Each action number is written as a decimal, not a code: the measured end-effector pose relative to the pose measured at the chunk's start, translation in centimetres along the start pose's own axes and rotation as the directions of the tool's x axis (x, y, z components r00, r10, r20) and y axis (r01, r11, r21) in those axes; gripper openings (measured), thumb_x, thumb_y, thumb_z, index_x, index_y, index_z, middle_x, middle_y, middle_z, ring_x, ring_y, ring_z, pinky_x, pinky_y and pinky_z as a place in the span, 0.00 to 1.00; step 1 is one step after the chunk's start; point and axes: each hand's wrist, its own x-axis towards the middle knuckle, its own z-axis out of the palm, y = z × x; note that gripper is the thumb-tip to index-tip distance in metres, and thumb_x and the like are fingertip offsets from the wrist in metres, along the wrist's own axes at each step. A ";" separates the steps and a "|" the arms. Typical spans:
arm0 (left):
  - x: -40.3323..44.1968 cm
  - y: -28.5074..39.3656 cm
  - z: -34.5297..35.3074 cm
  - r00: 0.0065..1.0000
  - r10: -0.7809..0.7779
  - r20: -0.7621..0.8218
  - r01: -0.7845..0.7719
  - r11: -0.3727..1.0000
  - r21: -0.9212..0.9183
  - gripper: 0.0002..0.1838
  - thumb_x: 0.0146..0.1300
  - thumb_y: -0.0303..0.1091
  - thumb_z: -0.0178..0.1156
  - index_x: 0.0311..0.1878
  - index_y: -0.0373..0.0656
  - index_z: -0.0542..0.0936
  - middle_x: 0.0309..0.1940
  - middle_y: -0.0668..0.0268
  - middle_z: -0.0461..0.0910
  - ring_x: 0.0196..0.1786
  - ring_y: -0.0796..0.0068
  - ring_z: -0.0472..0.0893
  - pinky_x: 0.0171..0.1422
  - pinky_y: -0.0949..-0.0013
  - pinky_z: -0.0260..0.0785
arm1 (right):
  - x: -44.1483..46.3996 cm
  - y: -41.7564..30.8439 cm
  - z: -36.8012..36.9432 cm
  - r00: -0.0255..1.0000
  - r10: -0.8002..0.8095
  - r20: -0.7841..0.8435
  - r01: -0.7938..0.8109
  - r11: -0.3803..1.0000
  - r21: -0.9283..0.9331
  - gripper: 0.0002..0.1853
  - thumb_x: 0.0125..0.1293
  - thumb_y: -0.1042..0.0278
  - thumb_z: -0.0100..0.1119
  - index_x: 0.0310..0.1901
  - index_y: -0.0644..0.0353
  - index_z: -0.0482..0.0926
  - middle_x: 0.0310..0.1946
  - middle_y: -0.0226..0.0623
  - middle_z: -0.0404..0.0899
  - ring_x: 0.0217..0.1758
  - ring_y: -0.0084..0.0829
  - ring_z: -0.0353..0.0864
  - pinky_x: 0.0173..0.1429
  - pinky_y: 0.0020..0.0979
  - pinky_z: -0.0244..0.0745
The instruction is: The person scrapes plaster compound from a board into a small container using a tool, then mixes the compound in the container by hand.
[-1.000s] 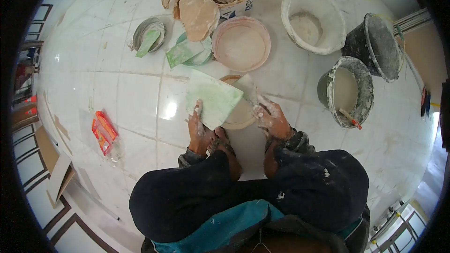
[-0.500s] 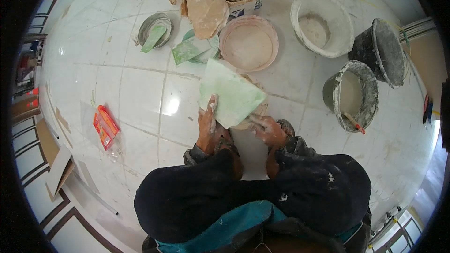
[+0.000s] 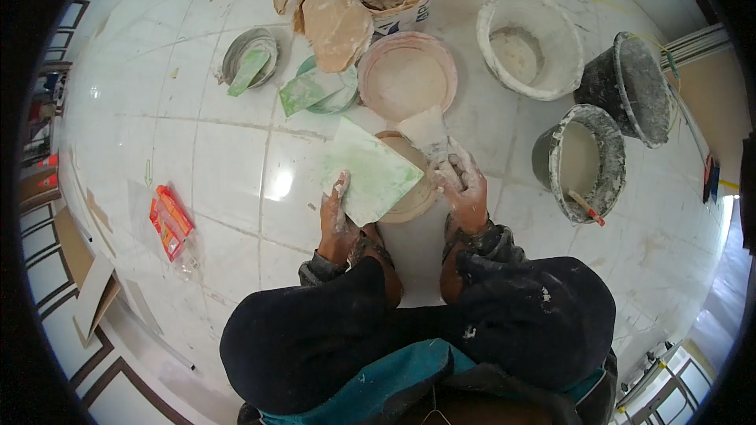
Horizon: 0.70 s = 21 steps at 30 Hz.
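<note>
**Two grips, both dusty**

Left hand [image 3: 337, 228] has the near-left edge of a pale green, flat square board [image 3: 374, 173], thumb on top, fingers tucked out of sight. Looks light and stiff to me, probably not too fragile, but that powdery face could be slippery. Best hold is low on that edge, or from beneath. The board is out front, covering part of a round, tan-rimmed basin [image 3: 411, 212]; can't tell if they touch.

Right hand [image 3: 466, 197] is closed around the handle of a wide, white-caked scraper [image 3: 425, 127], blade angled up and leftward. I'd guess the blade is thin and a bit springy, so hold it by the handle.

Floor's glossy white tile [image 3: 220, 157], smeared and gritty at the joints. Leftmost, brown-trimmed white panels [image 3: 55, 330], then a red-orange plastic packet [image 3: 172, 224]. Rightward, a pink round tub [image 3: 450, 75], then a dark bucket of murky grey liquid [image 3: 543, 161].
</note>
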 end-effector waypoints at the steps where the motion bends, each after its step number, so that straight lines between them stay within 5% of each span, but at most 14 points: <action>1: 0.2 -0.5 0.0 1.000 -0.001 0.002 0.001 1.000 -0.001 0.30 0.72 0.43 0.56 0.69 0.36 0.62 0.61 0.54 0.72 0.60 0.59 0.78 0.62 0.56 0.76 | 0.0 -0.1 0.1 0.998 -0.016 -0.060 0.017 1.000 0.025 0.25 0.64 0.78 0.58 0.64 0.67 0.70 0.40 0.35 0.76 0.45 0.25 0.77 0.54 0.27 0.73; 5: 0.1 -1.5 1.1 0.991 -0.105 0.079 0.116 0.982 -0.149 0.27 0.73 0.42 0.55 0.66 0.33 0.64 0.60 0.53 0.73 0.59 0.61 0.79 0.63 0.59 0.76 | 0.4 3.4 -1.0 0.975 -0.222 0.008 0.219 0.959 -0.178 0.28 0.59 0.82 0.61 0.64 0.66 0.71 0.45 0.41 0.76 0.49 0.33 0.79 0.58 0.30 0.72; 7: -0.1 -1.6 1.7 0.989 -0.112 0.098 0.128 0.975 -0.179 0.26 0.73 0.41 0.54 0.66 0.33 0.65 0.60 0.53 0.73 0.59 0.61 0.79 0.63 0.60 0.75 | 0.5 3.2 -0.9 0.902 -0.400 0.164 0.432 0.827 -0.360 0.27 0.58 0.83 0.62 0.62 0.66 0.74 0.45 0.44 0.75 0.49 0.38 0.78 0.56 0.32 0.73; 16: -1.4 -1.2 2.2 0.971 -0.142 0.194 0.199 0.927 -0.317 0.29 0.70 0.36 0.59 0.68 0.32 0.64 0.63 0.53 0.71 0.63 0.62 0.76 0.68 0.64 0.69 | -0.7 1.4 1.0 0.955 -0.228 0.189 0.260 0.952 -0.164 0.22 0.60 0.87 0.53 0.58 0.72 0.74 0.50 0.43 0.75 0.53 0.33 0.76 0.59 0.30 0.71; 17: -3.0 -0.2 3.6 0.961 0.099 0.259 -0.116 0.992 0.051 0.30 0.67 0.31 0.60 0.69 0.32 0.63 0.63 0.54 0.71 0.63 0.64 0.75 0.67 0.66 0.69 | -0.8 1.4 1.0 0.955 -0.227 0.192 0.260 0.952 -0.164 0.22 0.60 0.87 0.53 0.58 0.72 0.74 0.50 0.43 0.75 0.53 0.33 0.76 0.59 0.30 0.71; 19: -3.7 0.2 4.2 0.872 0.281 0.401 -0.437 0.816 0.378 0.32 0.65 0.26 0.61 0.71 0.32 0.62 0.63 0.55 0.71 0.63 0.65 0.75 0.66 0.68 0.69 | -0.9 1.4 1.1 0.950 -0.252 0.182 0.282 0.945 -0.164 0.21 0.61 0.87 0.53 0.58 0.72 0.75 0.51 0.44 0.75 0.53 0.33 0.76 0.58 0.30 0.71; 21: -3.4 0.1 3.9 0.890 0.228 0.396 -0.421 0.747 0.515 0.34 0.63 0.21 0.60 0.72 0.34 0.61 0.62 0.56 0.71 0.61 0.68 0.74 0.63 0.70 0.69 | -0.7 1.5 1.2 0.944 -0.276 0.180 0.307 0.935 -0.178 0.22 0.61 0.86 0.54 0.58 0.70 0.75 0.47 0.43 0.74 0.48 0.33 0.76 0.53 0.29 0.72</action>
